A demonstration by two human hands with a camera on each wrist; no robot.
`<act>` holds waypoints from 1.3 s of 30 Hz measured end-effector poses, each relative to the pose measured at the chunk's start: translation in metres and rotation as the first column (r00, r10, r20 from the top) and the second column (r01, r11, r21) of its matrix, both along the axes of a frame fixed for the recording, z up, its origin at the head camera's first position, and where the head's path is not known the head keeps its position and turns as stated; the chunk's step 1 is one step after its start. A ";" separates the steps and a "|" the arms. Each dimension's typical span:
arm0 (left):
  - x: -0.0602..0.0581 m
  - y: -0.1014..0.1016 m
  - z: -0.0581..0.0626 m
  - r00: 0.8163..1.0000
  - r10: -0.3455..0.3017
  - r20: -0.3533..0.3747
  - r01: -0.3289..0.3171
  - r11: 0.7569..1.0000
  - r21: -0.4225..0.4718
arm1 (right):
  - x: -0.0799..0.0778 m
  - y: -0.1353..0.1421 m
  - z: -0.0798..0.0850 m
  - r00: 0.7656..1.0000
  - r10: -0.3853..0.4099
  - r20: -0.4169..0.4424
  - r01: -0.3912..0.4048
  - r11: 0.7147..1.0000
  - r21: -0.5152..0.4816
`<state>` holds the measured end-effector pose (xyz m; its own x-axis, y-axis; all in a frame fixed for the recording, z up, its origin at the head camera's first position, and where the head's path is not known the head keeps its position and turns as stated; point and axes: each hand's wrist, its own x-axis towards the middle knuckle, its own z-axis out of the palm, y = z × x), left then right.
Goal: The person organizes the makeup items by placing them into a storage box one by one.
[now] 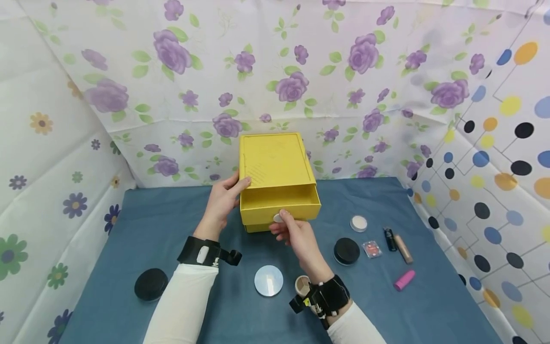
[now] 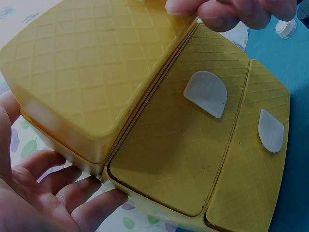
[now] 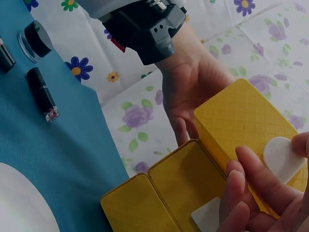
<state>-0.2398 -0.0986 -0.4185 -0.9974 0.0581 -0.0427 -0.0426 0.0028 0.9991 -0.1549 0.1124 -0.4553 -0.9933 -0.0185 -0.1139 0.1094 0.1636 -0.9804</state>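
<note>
A yellow drawer box [image 1: 277,157] with a quilted front stands at the back of the table, against the flowered cloth. Its top drawer [image 1: 253,214] is pulled partway out, and the part of the inside that shows is bare. My right hand [image 1: 301,236] pinches the white handle [image 3: 280,157] of that drawer between thumb and fingers. My left hand [image 1: 219,203] holds the box at its left front edge, thumb over the top and fingers along the side. Below, the middle drawer [image 2: 164,145] and bottom drawer [image 2: 246,183] are closed, each with a white handle.
Round black cases [image 1: 151,284] lie left and right [image 1: 346,251]. A pale disc [image 1: 268,281] lies in front. A brown-toned compact [image 1: 302,285] sits by my right wrist. Rightward are a white jar [image 1: 358,223], blush palette [image 1: 371,249], black tube [image 1: 390,239], beige tube [image 1: 403,249] and pink tube [image 1: 404,280].
</note>
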 end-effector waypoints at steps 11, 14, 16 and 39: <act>-0.001 -0.001 -0.003 1.000 -0.004 -0.008 0.004 1.000 -0.003 | 0.005 0.001 -0.003 1.000 0.005 -0.010 -0.006 1.000 -0.004; -0.001 -0.001 -0.002 1.000 0.003 -0.007 -0.003 1.000 -0.007 | 0.005 0.002 -0.003 1.000 0.007 -0.010 -0.007 1.000 -0.007; -0.001 -0.001 -0.002 1.000 0.009 -0.006 -0.010 1.000 -0.017 | 0.006 0.002 -0.003 1.000 0.013 -0.007 -0.013 1.000 -0.009; 0.000 0.000 -0.001 1.000 0.015 0.019 -0.014 0.999 -0.042 | 0.011 0.006 -0.007 0.998 0.065 -0.002 -0.065 0.997 -0.035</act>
